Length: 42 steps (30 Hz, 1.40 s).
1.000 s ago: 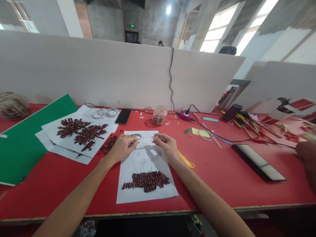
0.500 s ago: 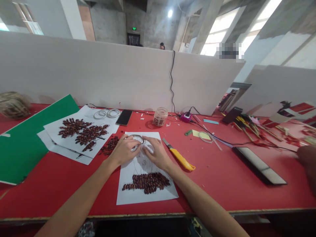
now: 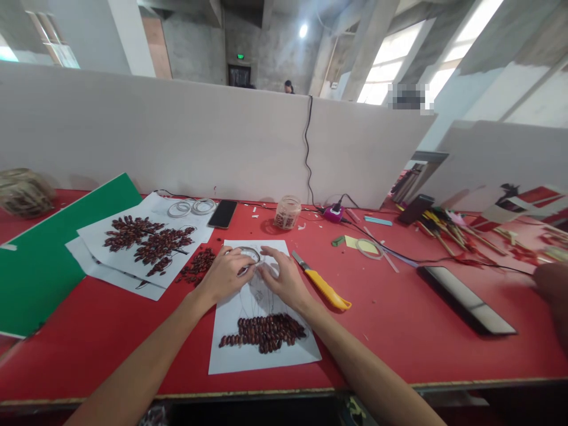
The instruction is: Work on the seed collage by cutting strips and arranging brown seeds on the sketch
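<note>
A white sheet (image 3: 261, 355) with a pencil drawing lies on the red table (image 3: 399, 319) in front of me. A band of dark brown seeds (image 3: 264, 331) is stuck across its lower half. My left hand (image 3: 224, 275) is closed on a roll of clear tape (image 3: 247, 254) near the sheet's top. My right hand (image 3: 284, 278) meets it there, fingers pinched at the tape beside the roll. A loose heap of seeds (image 3: 197, 266) lies just left of my left hand.
A yellow utility knife (image 3: 323, 287) lies right of my right hand. Seed pictures on white sheets (image 3: 146, 239), a green board (image 3: 48, 248), tape rolls (image 3: 190, 207), a phone (image 3: 222, 213) and a jar (image 3: 287, 212) lie behind. A black tablet (image 3: 465, 299), cables and craft sticks lie right. Another person's hand (image 3: 552, 284) shows at the right edge.
My right hand moved left from beside the sheet's top edge to meet my left hand at the tape roll, which uncovered the yellow knife. The left hand has barely moved.
</note>
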Each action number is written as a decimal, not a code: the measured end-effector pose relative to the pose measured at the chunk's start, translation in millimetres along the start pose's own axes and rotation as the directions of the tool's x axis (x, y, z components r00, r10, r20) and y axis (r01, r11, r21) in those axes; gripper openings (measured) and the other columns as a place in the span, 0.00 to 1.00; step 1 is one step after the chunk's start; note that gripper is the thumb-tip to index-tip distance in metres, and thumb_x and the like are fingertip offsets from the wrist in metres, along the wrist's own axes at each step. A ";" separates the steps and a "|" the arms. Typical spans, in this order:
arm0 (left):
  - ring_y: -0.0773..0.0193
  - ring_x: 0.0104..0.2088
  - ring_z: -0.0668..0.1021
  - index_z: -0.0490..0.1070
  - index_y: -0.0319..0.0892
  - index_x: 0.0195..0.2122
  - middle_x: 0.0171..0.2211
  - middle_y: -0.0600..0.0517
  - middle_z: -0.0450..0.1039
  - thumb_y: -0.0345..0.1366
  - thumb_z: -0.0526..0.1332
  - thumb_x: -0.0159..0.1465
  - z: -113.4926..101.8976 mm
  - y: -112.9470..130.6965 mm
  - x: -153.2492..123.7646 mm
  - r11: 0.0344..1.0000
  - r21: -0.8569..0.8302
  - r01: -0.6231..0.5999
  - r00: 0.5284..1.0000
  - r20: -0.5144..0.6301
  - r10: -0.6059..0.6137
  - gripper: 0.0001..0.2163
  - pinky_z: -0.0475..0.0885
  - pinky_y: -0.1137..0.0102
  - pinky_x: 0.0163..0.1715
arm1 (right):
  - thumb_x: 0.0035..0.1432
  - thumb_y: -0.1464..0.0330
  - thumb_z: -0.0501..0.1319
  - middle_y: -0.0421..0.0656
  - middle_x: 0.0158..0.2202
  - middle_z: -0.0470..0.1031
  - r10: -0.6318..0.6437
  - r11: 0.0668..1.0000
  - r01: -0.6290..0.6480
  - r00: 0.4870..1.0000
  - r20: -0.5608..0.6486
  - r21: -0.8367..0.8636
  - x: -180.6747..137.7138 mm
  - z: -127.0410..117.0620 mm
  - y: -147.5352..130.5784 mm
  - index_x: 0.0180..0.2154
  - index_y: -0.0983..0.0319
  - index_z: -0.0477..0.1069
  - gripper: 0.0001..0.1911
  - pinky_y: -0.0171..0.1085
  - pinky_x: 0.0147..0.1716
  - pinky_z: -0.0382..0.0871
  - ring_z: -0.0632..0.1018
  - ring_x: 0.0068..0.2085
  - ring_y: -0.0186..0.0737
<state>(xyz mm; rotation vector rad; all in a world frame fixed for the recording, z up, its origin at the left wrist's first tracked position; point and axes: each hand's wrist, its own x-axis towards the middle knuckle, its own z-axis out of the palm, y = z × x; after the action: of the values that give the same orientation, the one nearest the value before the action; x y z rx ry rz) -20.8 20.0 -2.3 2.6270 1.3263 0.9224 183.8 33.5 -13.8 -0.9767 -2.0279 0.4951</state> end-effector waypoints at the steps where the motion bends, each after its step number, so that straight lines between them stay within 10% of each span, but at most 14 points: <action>1: 0.57 0.40 0.77 0.78 0.43 0.40 0.35 0.53 0.81 0.35 0.58 0.71 -0.5 0.2 0.2 1.000 -0.001 0.005 1.000 0.001 -0.005 0.09 0.60 0.60 0.47 | 0.63 0.67 0.61 0.49 0.54 0.77 0.015 1.000 -0.015 1.000 0.009 0.002 -0.2 0.0 0.4 0.59 0.58 0.66 0.23 0.49 0.55 0.66 0.76 0.55 0.50; 11: 0.57 0.38 0.77 0.78 0.44 0.39 0.35 0.52 0.82 0.35 0.58 0.71 3.3 0.9 -0.6 0.999 0.006 0.037 0.999 0.008 -0.037 0.09 0.60 0.60 0.48 | 0.63 0.68 0.61 0.40 0.37 0.81 -0.003 0.997 0.005 0.999 0.035 -0.080 0.3 0.6 -6.5 0.40 0.58 0.72 0.03 0.43 0.48 0.60 0.80 0.40 0.42; 30: 0.61 0.33 0.76 0.77 0.43 0.33 0.30 0.52 0.78 0.34 0.58 0.68 5.0 -7.1 1.8 0.929 -0.283 0.238 0.964 -0.048 -0.261 0.09 0.68 0.67 0.39 | 0.68 0.77 0.55 0.46 0.50 0.78 -0.305 0.845 0.305 0.950 0.074 -0.439 1.6 0.2 -14.9 0.41 0.59 0.68 0.08 0.48 0.57 0.50 0.74 0.50 0.44; 37: 0.52 0.47 0.75 0.78 0.42 0.44 0.46 0.45 0.78 0.37 0.58 0.69 -6.0 -26.8 -1.9 0.971 0.009 0.239 0.967 -0.089 -0.238 0.10 0.67 0.57 0.52 | 0.65 0.74 0.56 0.41 0.41 0.78 -0.017 0.989 0.029 0.997 0.081 -0.144 0.2 -11.1 -14.3 0.41 0.57 0.67 0.06 0.48 0.55 0.54 0.77 0.43 0.42; 42: 0.55 0.49 0.76 0.77 0.45 0.50 0.48 0.48 0.78 0.40 0.62 0.69 -5.8 -0.6 3.4 0.942 -0.290 0.169 0.975 -0.088 -0.202 0.11 0.70 0.61 0.53 | 0.64 0.71 0.56 0.42 0.39 0.78 0.046 0.993 -0.061 0.989 0.144 0.101 5.3 -17.5 -14.2 0.41 0.59 0.70 0.05 0.43 0.47 0.65 0.77 0.40 0.41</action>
<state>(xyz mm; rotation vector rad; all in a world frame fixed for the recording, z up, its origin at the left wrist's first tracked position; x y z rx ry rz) -22.7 21.8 3.9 2.2245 1.3270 1.1531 189.3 28.8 8.2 -0.9573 -2.0817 0.7106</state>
